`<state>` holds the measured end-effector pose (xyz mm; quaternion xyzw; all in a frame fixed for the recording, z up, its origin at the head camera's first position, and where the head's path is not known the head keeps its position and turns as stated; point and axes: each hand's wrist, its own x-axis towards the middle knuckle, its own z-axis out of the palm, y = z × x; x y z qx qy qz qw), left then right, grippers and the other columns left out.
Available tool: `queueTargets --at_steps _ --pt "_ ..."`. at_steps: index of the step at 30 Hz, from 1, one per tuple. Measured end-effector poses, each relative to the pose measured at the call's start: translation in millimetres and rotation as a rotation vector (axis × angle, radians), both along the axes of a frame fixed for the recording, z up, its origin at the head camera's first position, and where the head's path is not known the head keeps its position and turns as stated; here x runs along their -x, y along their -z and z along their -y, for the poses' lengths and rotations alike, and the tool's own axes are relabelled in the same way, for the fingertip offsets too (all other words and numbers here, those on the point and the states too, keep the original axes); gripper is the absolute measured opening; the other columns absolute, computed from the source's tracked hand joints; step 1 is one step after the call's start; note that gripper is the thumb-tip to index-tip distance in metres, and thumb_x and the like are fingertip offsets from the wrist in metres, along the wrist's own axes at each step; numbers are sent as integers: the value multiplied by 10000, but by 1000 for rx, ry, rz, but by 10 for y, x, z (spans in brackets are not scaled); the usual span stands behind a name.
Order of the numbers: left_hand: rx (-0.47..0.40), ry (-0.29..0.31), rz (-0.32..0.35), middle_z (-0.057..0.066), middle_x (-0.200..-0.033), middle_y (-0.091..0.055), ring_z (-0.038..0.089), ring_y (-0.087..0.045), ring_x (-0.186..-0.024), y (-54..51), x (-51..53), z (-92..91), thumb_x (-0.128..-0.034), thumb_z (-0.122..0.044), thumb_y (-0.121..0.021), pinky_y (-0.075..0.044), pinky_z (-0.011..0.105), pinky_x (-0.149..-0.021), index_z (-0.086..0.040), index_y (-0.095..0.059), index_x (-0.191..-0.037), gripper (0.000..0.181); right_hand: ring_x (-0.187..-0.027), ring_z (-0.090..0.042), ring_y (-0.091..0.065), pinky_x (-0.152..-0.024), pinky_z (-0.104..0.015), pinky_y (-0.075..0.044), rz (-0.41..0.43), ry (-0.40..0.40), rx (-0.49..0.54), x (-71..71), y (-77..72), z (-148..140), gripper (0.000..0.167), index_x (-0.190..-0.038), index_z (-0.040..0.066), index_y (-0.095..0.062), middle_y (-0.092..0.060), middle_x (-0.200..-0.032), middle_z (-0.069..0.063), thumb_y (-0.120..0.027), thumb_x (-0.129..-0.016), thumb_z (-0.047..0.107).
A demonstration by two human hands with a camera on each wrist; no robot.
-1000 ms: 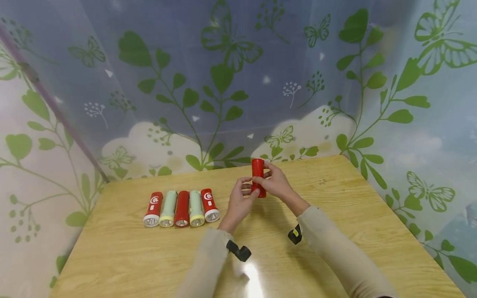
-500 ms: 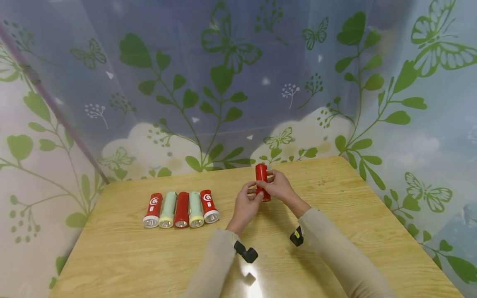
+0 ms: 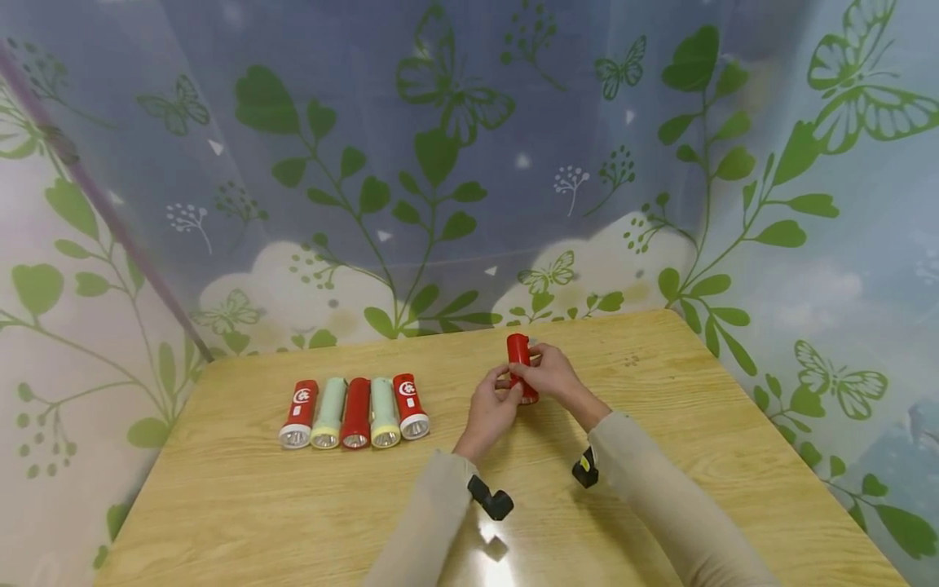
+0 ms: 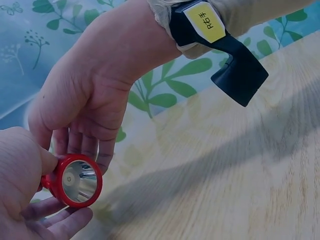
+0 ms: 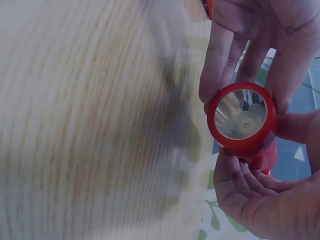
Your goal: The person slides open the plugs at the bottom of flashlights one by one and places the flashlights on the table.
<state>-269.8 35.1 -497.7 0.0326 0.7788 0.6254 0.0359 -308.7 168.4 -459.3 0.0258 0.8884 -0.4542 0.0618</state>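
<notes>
A red flashlight is held by both hands near the back of the table, right of centre. My left hand grips it around its lower end, and my right hand pinches its body from the right. In the left wrist view the red rim and silver reflector of the flashlight face the camera, between the fingers of both hands. The right wrist view shows the same flashlight lens-first, its lamp unlit. Most of its body is hidden by fingers there.
Left on the wooden table lies a row of flashlights, lens ends toward me: a red-and-white one, a pale green one, a red one, another green one and another red-and-white one. A patterned curtain hangs behind.
Both hands have brought the red flashlight slightly to the right and nearer me, down in the head view. The row of flashlights stays put.
</notes>
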Motion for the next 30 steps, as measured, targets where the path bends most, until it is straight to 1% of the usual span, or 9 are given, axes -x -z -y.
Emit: queueTargets --at_steps 4,9,16,23,27,30 --pt "9 5 -6 180 -1253 -626 233 -708 -1033 50 28 -20 -1031 -162 -570 -588 278 -782 -60 -488 -1472 460 -952 -276 -672 -770 -318 -583 16 2 -6 11 21 -8 518 -1324 -62 -543 -658 -1181 -236 -672 -966 290" --pt "12 4 -7 181 -1239 -628 228 -706 -1035 75 30 -37 -1030 -156 -567 -588 279 -795 -53 -487 -1479 468 -1003 -297 -679 -790 -324 -580 29 -1 -1 24 40 -21 509 -1326 -63 -540 -654 -1220 -251 -660 -971 282" --pt "2 12 -4 197 -1207 -646 216 -712 -999 76 15 -69 -1026 -141 -561 -578 265 -775 -9 -491 -1469 468 -992 -289 -664 -776 -312 -562 53 11 0 7 62 -38 511 -1342 -52 -547 -649 -1213 -249 -665 -966 273" --pt "13 24 -21 193 -1146 -656 196 -694 -951 59 43 -110 -1017 -129 -557 -555 247 -747 12 -500 -1457 465 -987 -284 -656 -798 -322 -550 50 24 -16 11 52 -72 508 -1346 -45 -550 -652 -1209 -240 -659 -970 278" --pt "29 43 4 174 -1130 -669 169 -687 -923 50 31 -131 -1020 -143 -562 -548 241 -744 -5 -507 -1459 464 -1003 -286 -653 -823 -336 -550 61 25 -29 7 56 -96 512 -1349 -46 -556 -654 -1227 -240 -669 -958 265" --pt "53 44 14 155 -1123 -685 162 -696 -934 54 20 -152 -1020 -160 -569 -560 250 -764 -18 -519 -1454 459 -998 -290 -652 -822 -340 -554 64 20 -36 8 75 -112 513 -1341 -52 -561 -654 -1230 -249 -678 -947 255"
